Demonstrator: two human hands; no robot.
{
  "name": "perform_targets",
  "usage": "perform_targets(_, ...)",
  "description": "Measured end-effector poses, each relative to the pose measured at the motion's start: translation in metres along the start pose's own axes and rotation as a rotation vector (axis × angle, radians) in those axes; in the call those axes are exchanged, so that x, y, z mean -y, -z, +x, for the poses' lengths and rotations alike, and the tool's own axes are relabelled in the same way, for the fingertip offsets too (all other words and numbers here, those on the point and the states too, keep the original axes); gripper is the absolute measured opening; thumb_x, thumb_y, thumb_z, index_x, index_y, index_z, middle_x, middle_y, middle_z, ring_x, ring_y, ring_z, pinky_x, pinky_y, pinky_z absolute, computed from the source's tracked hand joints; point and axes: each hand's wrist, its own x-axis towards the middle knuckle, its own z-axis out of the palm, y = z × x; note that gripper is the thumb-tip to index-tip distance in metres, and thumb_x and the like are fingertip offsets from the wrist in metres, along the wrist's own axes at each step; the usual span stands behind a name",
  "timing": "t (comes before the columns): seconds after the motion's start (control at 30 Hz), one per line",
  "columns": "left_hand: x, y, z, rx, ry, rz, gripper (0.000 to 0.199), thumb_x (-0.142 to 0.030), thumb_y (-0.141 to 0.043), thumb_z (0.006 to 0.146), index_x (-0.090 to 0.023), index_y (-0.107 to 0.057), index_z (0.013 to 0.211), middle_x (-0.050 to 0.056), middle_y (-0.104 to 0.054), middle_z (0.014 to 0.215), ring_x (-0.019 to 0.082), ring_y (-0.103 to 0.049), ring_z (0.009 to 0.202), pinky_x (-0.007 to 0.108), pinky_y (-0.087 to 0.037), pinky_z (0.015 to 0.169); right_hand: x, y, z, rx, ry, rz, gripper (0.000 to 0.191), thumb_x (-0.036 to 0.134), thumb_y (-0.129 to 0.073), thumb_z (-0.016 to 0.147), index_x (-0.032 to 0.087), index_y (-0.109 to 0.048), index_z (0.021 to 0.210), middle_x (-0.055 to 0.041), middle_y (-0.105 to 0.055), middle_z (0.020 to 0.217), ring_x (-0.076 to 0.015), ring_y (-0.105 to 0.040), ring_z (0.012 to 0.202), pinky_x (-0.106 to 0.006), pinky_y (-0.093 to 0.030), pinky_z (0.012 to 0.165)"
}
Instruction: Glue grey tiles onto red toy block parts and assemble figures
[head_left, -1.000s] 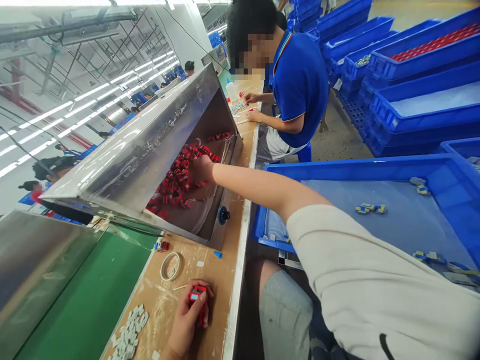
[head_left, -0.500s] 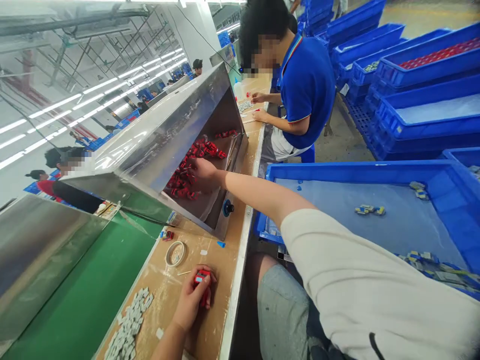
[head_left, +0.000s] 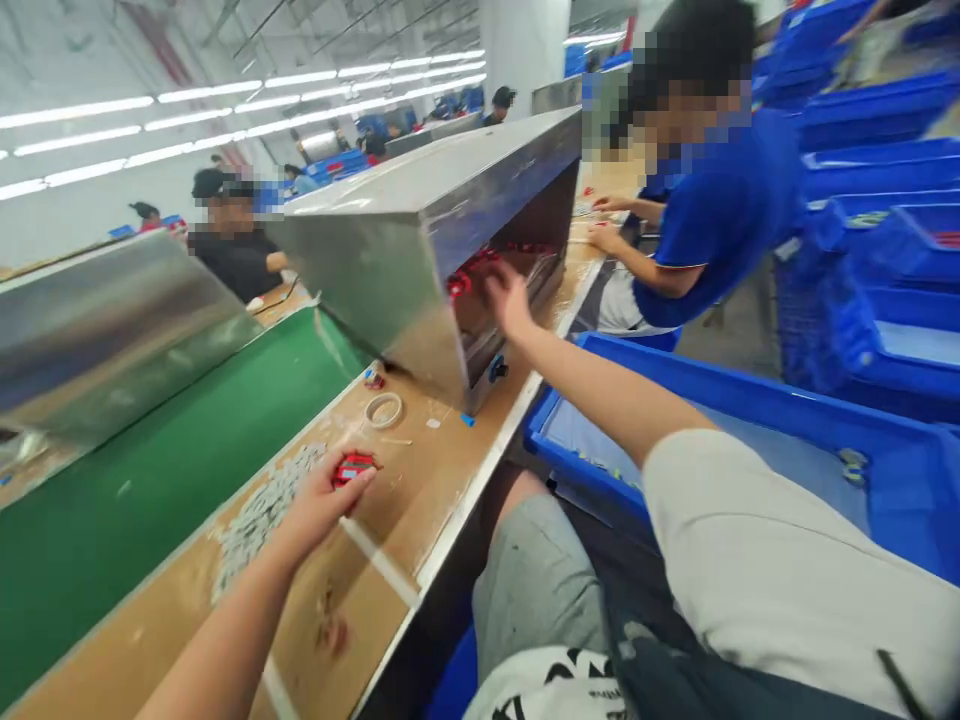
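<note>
My left hand [head_left: 330, 490] is closed around a small red toy car [head_left: 354, 468] with a pale blue window, just above the bench. My right hand [head_left: 510, 303] reaches to the mouth of an open-sided metal box [head_left: 360, 290]. Its fingers look spread, though blurred, and I see nothing held in them. Red toy pieces [head_left: 480, 262] lie in a heap inside the box, right by those fingers. Beside my left hand a pile of small grey pieces [head_left: 262, 515] covers part of the bench. A blurred reddish thing [head_left: 334, 635] shows nearer to me on the bench.
A roll of tape [head_left: 383, 410], a small red-and-blue piece [head_left: 374, 379] and a blue bit [head_left: 468, 420] lie on the bench. A green belt [head_left: 187, 490] runs along the left. A blue tray [head_left: 750, 400] stands at my right. A co-worker in a blue shirt [head_left: 720, 220] sits beyond.
The view has swung, so the box sits further right. My right hand has drawn back from the heap toward the opening. My left hand has shifted left, close to the grey pile, still holding the car.
</note>
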Motion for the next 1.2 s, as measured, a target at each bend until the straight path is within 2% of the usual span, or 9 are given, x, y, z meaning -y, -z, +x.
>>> perform_targets(0.07, 0.009, 0.031, -0.033, -0.112, -0.001, 0.095, 0.06, -0.07, -0.086, 0.077, -0.021, -0.075, 0.109, 0.003, -0.073, 0.084, 0.013, -0.055, 0.056, 0.025, -0.045, 0.05, 0.012, 0.014, -0.038, -0.278, 0.024, 0.13, 0.039, 0.042, -0.037, 0.113, 0.023, -0.061, 0.089, -0.0033, -0.062, 0.076, -0.0144, -0.048, 0.065, -0.032, -0.041, 0.065)
perform_targets(0.17, 0.036, 0.054, -0.077, -0.308, 0.052, 0.08, 0.051, -0.068, -0.082, 0.079, -0.021, -0.073, 0.095, 0.001, -0.067, 0.068, 0.014, -0.053, 0.051, 0.026, -0.044, 0.05, 0.041, 0.01, -0.114, -0.198, 0.067, 0.261, 0.046, 0.055, -0.046, 0.108, 0.027, -0.05, 0.072, -0.0005, -0.048, 0.058, -0.0157, -0.04, 0.057, -0.035, -0.033, 0.06)
perform_targets(0.3, 0.077, 0.051, -0.109, -0.483, 0.086, -0.002, 0.051, -0.073, -0.066, 0.088, -0.023, -0.062, 0.083, -0.001, -0.056, 0.056, 0.017, -0.052, 0.049, 0.028, -0.041, 0.052, 0.098, -0.052, -0.199, 0.857, 0.219, 0.306, 0.051, 0.055, -0.05, 0.108, 0.022, -0.052, 0.069, 0.0, -0.054, 0.064, -0.0142, -0.046, 0.061, -0.031, -0.033, 0.064)
perform_targets(0.37, 0.09, 0.048, -0.119, -0.521, 0.089, 0.152, 0.049, -0.072, -0.067, 0.087, -0.023, -0.066, 0.089, 0.002, -0.063, 0.065, 0.02, -0.058, 0.059, 0.03, -0.043, 0.059, 0.123, -0.098, -0.219, 1.169, 0.282, 0.239, 0.055, 0.058, -0.052, 0.107, 0.021, -0.046, 0.068, 0.002, -0.05, 0.065, -0.0127, -0.042, 0.063, -0.031, -0.027, 0.066)
perform_targets(0.43, 0.099, 0.049, -0.132, -0.518, 0.109, 0.393, 0.045, -0.069, -0.069, 0.087, -0.025, -0.072, 0.097, 0.005, -0.072, 0.08, 0.024, -0.064, 0.073, 0.031, -0.042, 0.065, 0.14, -0.142, -0.23, 1.318, 0.285, 0.192, 0.058, 0.062, -0.051, 0.107, 0.02, -0.044, 0.068, 0.0034, -0.046, 0.065, -0.0119, -0.038, 0.064, -0.031, -0.022, 0.067)
perform_targets(0.6, 0.124, 0.069, -0.186, -0.541, 0.127, 0.818, 0.038, -0.063, -0.062, 0.099, -0.027, -0.07, 0.096, 0.01, -0.075, 0.097, 0.032, -0.064, 0.093, 0.035, -0.036, 0.07, 0.148, -0.2, -0.251, 1.42, 0.145, 0.298, 0.06, 0.065, -0.045, 0.107, 0.021, -0.036, 0.066, 0.0056, -0.036, 0.062, -0.0116, -0.038, 0.064, -0.03, -0.023, 0.068)
perform_targets(0.87, 0.181, 0.081, -0.245, -0.695, 0.135, 0.779, 0.037, -0.061, -0.063, 0.099, -0.027, -0.075, 0.11, 0.013, -0.077, 0.107, 0.039, -0.065, 0.11, 0.052, -0.044, 0.106, 0.13, -0.188, -0.263, 1.532, 0.42, 0.351, 0.05, 0.054, -0.055, 0.101, 0.022, -0.037, 0.067, 0.0035, -0.041, 0.064, -0.0129, -0.037, 0.064, -0.033, -0.022, 0.067)
perform_targets(1.03, 0.156, 0.07, -0.226, -0.866, -0.021, 0.585, 0.037, -0.054, -0.075, 0.098, -0.028, -0.078, 0.123, 0.008, -0.078, 0.114, 0.037, -0.068, 0.118, 0.056, -0.043, 0.117, 0.131, -0.186, -0.26, 1.596, 0.52, 0.342, 0.039, 0.038, -0.055, 0.098, 0.022, -0.038, 0.067, 0.0019, -0.045, 0.064, -0.0142, -0.039, 0.063, -0.032, -0.024, 0.067)
perform_targets(1.2, 0.128, 0.052, -0.161, -0.794, -0.052, 0.055, 0.071, -0.046, -0.088, 0.086, -0.024, -0.066, 0.15, 0.01, -0.076, 0.125, 0.026, -0.074, 0.111, 0.043, -0.057, 0.107, 0.133, -0.185, -0.264, 1.594, 0.57, 0.36, 0.034, 0.034, -0.051, 0.102, 0.022, -0.043, 0.071, -0.0015, -0.057, 0.071, -0.0157, -0.049, 0.068, -0.031, -0.029, 0.069)
